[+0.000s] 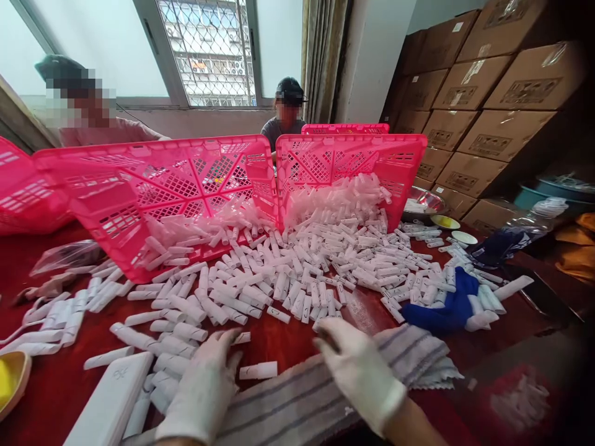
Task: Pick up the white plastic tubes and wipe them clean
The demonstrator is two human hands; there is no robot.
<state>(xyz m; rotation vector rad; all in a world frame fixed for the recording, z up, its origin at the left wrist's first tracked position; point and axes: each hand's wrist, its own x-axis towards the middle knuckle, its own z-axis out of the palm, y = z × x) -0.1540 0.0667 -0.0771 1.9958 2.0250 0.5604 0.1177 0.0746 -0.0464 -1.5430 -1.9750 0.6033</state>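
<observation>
Both my hands wear white gloves. My left hand (207, 384) rests on the red table (56, 384) with its fingers stretched forward, its fingertips beside a small white tube (242, 338). Another white tube (258, 370) lies just to its right. My right hand (357, 365) lies palm down on a grey striped cloth (418, 356), fingers curled slightly forward, nothing visible in it. Ahead, a large heap of white tubes (297, 279) spills from two tipped pink baskets (176, 186), the second basket (348, 164) to the right.
Two people sit across the table behind the baskets. A blue cloth (446, 306) lies at right among tubes. A white flat box (111, 396) and a yellow dish (12, 378) sit near left. Metal bowl (423, 201), small dishes, and stacked cardboard boxes (488, 80) stand at right.
</observation>
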